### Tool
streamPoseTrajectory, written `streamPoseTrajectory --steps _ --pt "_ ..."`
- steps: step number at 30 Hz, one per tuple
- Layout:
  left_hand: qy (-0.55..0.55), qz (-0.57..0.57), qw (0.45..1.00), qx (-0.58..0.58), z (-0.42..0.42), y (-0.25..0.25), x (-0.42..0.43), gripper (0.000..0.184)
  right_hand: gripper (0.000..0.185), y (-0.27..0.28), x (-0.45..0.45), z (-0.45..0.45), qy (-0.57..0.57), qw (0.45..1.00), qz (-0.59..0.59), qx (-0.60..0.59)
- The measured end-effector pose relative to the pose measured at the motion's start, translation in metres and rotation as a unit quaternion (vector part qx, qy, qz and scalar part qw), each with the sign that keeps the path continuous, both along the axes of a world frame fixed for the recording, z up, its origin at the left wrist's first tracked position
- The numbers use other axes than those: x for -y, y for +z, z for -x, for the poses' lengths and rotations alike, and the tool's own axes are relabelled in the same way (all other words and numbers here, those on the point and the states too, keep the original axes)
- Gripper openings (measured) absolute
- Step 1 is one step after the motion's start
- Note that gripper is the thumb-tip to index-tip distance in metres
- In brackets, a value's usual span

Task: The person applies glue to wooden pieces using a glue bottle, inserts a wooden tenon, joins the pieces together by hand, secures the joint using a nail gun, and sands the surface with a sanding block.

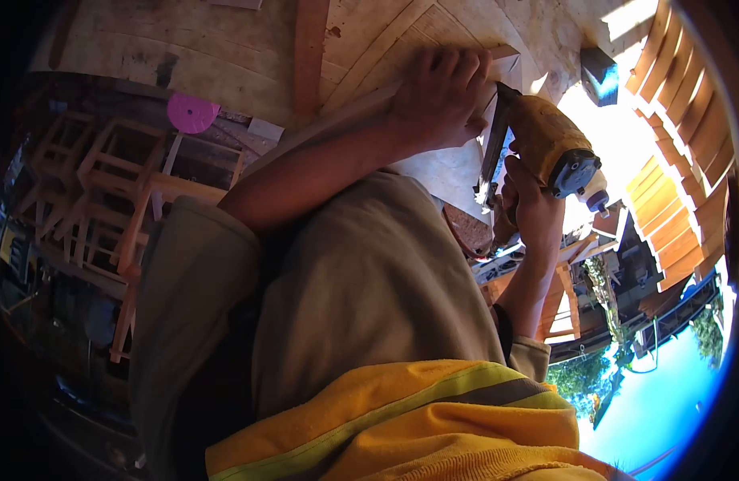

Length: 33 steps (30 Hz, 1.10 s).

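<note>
My right hand (532, 196) is wrapped round the handle of a yellow and black nail gun (548, 136). The nail gun's nose is by the end of a wooden piece (504, 62), though I cannot tell whether they touch. A dark magazine (491, 152) runs along the tool beside my hand. Just left of the nose, my left hand (443, 96) has its fingers bent over the wooden piece and grips it. Part of that piece is hidden behind my left hand and forearm. Both lie over a pale wooden work surface (217, 48).
A reddish wooden bar (309, 56) crosses the surface. A pink disc (193, 113) lies at its left edge, near several wooden frames (117, 164). A dark block (600, 76) and stacked wooden slats (674, 216) are on the right. A red hose (463, 239) hangs below the nail gun.
</note>
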<state>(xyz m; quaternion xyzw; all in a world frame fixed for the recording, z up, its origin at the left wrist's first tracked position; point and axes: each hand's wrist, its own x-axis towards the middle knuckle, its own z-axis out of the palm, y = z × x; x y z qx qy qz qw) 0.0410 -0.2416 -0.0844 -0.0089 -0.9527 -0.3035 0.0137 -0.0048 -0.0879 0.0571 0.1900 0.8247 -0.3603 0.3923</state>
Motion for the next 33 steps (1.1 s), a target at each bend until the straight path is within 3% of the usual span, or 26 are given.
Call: streamPoseTrajectory --steps 11,18,21,24,26,33 --pt "-0.02 0.001 0.999 0.031 -0.001 -0.001 0.001 0.091 0.034 0.016 -0.01 0.001 -0.043 0.999 -0.02 0.008" --pt "-0.005 0.018 1.0 -0.005 0.0 -0.002 0.0 0.096 0.034 -0.001 -0.026 0.006 0.046 0.999 0.004 -0.026" --pt "-0.021 0.034 0.999 0.018 -0.001 -0.001 0.001 0.093 0.034 -0.002 -0.023 0.006 -0.02 0.999 0.002 0.026" --pt "-0.017 0.033 0.999 0.007 -0.001 -0.003 -0.001 0.093 0.033 -0.008 -0.033 0.002 0.137 0.988 0.025 -0.068" --pt "-0.022 0.031 0.999 0.01 -0.001 -0.002 0.001 0.094 0.032 0.0 -0.019 0.007 -0.012 0.999 0.017 0.029" --pt "-0.024 0.02 0.999 0.015 -0.001 -0.003 0.0 0.096 0.023 -0.001 -0.012 0.012 -0.055 0.997 0.04 0.044"
